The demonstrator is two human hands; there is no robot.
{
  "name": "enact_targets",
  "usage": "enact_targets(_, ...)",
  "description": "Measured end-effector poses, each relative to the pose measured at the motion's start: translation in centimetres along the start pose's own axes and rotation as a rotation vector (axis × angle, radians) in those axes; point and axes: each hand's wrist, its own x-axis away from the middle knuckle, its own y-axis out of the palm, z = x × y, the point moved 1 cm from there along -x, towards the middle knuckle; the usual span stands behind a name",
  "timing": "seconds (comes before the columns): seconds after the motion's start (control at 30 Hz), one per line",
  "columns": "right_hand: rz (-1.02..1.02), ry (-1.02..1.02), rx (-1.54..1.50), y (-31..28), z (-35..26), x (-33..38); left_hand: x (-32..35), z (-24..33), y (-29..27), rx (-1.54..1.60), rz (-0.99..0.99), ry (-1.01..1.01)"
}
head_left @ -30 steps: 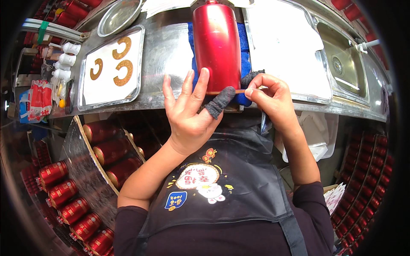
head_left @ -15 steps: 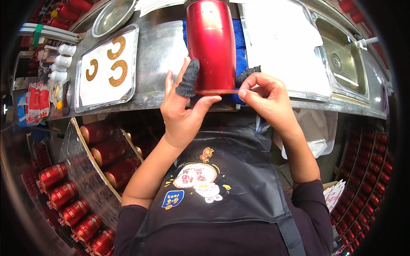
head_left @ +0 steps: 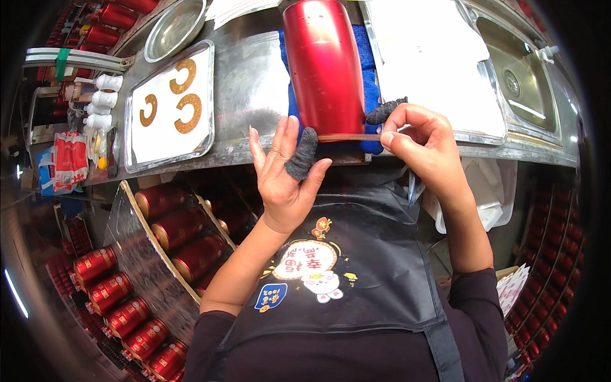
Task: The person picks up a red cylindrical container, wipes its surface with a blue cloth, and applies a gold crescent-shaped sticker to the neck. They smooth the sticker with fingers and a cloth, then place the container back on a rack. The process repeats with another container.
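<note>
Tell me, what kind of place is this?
Probably a small packaging workshop: a steel workbench, racks of matching red canisters, and a red canister getting a gold strip pressed on by hand.

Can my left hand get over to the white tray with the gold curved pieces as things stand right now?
Probably yes. The left hand holds nothing, only touching the red canister, and bare metal counter lies between it and the white tray.
</note>
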Motion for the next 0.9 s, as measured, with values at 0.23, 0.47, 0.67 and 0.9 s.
enact_targets(0.23,-0.01,-0.007,-0.021,-0.2,0.9,-0.4,-0.9,0.7,0.0,-0.071,-0.008,0.097)
enact_targets(0.47,0.009,-0.011,-0.037,0.1,1.4,-0.8,-2.9,2.3,0.2,-0.232,0.02,0.189)
enact_targets(0.67,-0.005,-0.024,-0.044,0.6,2.0,-1.0,-4.4,2.3,1.0,-0.16,0.02,0.126)
enact_targets(0.9,-0.01,0.0,-0.061,0.6,1.1,-0.3,-2.0,0.2,-0.1,0.075,0.048,-0.025)
